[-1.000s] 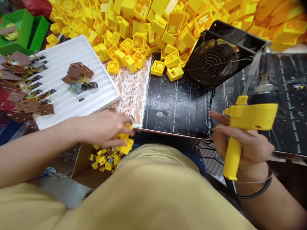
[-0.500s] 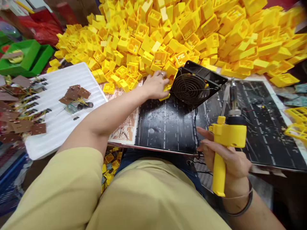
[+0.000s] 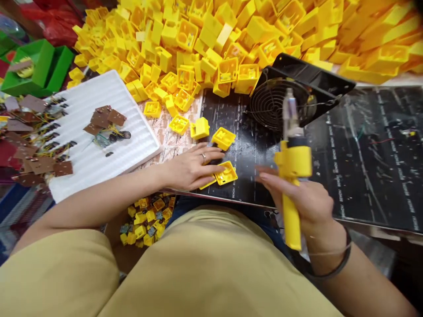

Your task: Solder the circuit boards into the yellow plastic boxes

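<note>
Black mat [image 3: 350, 176] under yellow casings [image 3: 224, 138]

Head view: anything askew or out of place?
The black axial fan sits askew to the black mat, beside heaped yellow housings; a stray thin red wire also lies on the mat.

- The bare left hand [image 3: 190, 171] is palm down, with its fingers a bit spread and pointing right.
- A thin, shiny metal ring [image 3: 203, 156] sits on one of them.
- The bare left arm [image 3: 102, 200] comes out of a short, pale yellow cloth sleeve [image 3: 69, 264] and reaches across.
- The bare right hand [image 3: 307, 202] is curled in a grip; its fingertips look blurry, but seem to point left.
- A dark, round band [image 3: 348, 248] hugs the right wrist [image 3: 325, 246].
</note>
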`<state>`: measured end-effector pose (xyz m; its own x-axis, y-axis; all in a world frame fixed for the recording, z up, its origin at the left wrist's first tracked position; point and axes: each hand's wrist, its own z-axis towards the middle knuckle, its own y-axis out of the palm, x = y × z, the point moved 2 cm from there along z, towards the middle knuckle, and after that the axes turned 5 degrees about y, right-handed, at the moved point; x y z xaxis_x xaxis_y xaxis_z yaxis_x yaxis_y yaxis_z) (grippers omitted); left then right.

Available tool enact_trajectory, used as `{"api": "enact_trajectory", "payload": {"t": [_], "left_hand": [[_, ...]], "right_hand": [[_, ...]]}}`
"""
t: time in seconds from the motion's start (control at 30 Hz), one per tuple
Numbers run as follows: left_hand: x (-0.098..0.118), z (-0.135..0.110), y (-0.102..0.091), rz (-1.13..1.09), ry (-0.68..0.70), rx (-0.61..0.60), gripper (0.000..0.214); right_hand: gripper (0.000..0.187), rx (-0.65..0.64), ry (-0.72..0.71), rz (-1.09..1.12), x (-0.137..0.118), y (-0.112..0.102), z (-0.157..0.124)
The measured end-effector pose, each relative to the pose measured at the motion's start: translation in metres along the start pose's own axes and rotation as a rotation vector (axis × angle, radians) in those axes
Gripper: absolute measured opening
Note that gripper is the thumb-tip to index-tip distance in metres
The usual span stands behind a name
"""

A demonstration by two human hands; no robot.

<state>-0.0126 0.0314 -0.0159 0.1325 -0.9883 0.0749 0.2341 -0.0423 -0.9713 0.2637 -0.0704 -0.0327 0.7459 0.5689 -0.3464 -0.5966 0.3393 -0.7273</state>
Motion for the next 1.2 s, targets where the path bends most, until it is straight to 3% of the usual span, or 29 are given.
{"api": "enact_trajectory", "payload": {"t": [0.17, 0.3, 0.4, 0.5, 0.6, 0.7, 0.8, 0.9, 1.1, 1.2], "left_hand": [[0.023, -0.014, -0.018, 0.094, -0.231, 0.175, 0.030], [0.050, -0.016, -0.013, 0.250, -0.311, 0.071, 0.045], [0.056, -0.019, 0.001, 0.294, -0.349, 0.078, 0.037], [0.049, -0.025, 0.006, 0.097, -0.375, 0.220, 0.037], [0.042, -0.022, 0.001, -0.194, -0.519, 0.278, 0.042], [0.041, -0.005, -0.005, -0.205, -0.656, 0.118, 0.045], [0.042, 0.012, -0.005, 0.027, -0.721, -0.156, 0.050], [0.042, 0.015, -0.003, 0.208, -0.718, -0.281, 0.052], [0.056, -0.013, -0.008, 0.202, -0.564, -0.045, 0.050], [0.069, -0.027, -0.011, 0.132, -0.460, -0.050, 0.050]], "right_hand": [[0.037, -0.163, -0.093, 0.167, -0.015, 0.021, 0.027], [0.037, -0.189, -0.116, 0.173, -0.020, 0.038, 0.036], [0.037, -0.151, -0.098, 0.125, -0.020, 0.042, 0.034], [0.046, -0.113, -0.041, 0.090, -0.018, 0.037, 0.025], [0.049, -0.109, -0.022, 0.071, -0.017, 0.031, 0.016], [0.051, -0.091, -0.014, 0.056, -0.016, 0.032, 0.010], [0.054, -0.081, 0.000, 0.062, -0.017, 0.035, 0.007], [0.048, -0.090, 0.002, 0.099, -0.018, 0.038, 0.005], [0.052, -0.039, 0.020, 0.118, -0.019, 0.036, -0.001], [0.054, -0.058, 0.014, 0.134, -0.023, 0.031, -0.003]]}}
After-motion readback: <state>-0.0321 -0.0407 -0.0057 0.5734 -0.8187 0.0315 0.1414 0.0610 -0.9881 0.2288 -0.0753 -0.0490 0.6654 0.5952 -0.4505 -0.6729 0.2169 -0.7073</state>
